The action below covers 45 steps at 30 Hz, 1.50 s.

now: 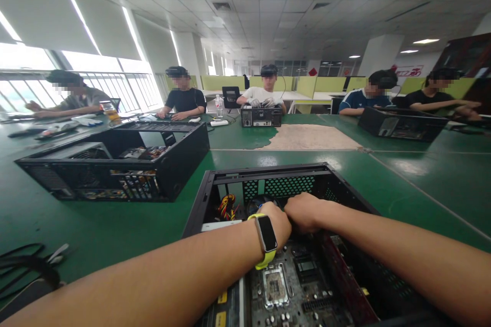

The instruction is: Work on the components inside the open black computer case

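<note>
L hand (279,222) & R hand (305,212) side by side, down in open PC case (268,167), near side of green counter (99,235). Fingers on both look curled, tips hidden: can't tell how far open or what, if anything, they've got. Case has mobo (295,299) w/ CPU socket (275,286), dk red card (345,278) on R, red/yel/blk wires (227,208) far L. 2nd case (180,168), farther L, also open, PSU (82,151) inside.
</note>
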### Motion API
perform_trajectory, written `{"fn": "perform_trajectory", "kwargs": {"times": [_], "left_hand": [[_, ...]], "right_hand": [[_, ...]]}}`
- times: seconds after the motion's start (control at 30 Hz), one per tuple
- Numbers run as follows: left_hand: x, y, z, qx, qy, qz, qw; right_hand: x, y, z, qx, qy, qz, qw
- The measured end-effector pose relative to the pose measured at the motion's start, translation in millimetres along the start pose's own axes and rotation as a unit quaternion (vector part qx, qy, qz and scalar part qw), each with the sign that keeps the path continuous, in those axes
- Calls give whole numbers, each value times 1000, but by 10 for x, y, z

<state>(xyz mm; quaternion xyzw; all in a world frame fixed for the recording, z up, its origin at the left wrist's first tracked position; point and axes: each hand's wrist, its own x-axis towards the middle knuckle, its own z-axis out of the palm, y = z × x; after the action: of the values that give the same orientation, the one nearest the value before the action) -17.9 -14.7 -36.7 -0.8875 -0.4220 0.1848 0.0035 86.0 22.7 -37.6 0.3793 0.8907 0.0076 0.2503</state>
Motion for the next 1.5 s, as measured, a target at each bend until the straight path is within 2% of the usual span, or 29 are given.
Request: {"fn": "perform_trajectory", "kwargs": {"times": [0.1,0.23,0.5,0.63,0.87,1.2,1.27,1.33,1.4,1.43,1.5], "left_hand": [[-6,14,-81,19,-40,-24,999],[-29,14,-183,14,-45,-24,999],[-43,-11,-166,5,-59,-11,998],[-67,-6,-188,6,-66,-3,998],[-96,-21,-247,24,-78,8,997],[22,47,-88,31,-64,1,997],[46,53,-142,31,-73,-5,997],[-32,-1,-265,35,-80,-8,996],[-277,-133,-406,18,-48,-8,999],[-463,-222,-455,-13,-6,-4,1000],[-893,-406,-458,-112,117,-2,987]], "right_hand": [[-11,15,-24,1,-12,5,1000],[-9,45,-16,19,-23,16,999],[-11,51,10,50,-19,22,998],[13,38,29,55,-19,41,997],[25,47,34,48,-19,32,998],[35,29,37,44,-32,34,998],[27,24,20,41,-32,33,998],[8,22,-6,34,-38,32,998],[-22,23,-37,31,-47,28,998],[-39,22,-53,32,-46,23,998],[-77,10,-85,36,-28,13,999]]}}
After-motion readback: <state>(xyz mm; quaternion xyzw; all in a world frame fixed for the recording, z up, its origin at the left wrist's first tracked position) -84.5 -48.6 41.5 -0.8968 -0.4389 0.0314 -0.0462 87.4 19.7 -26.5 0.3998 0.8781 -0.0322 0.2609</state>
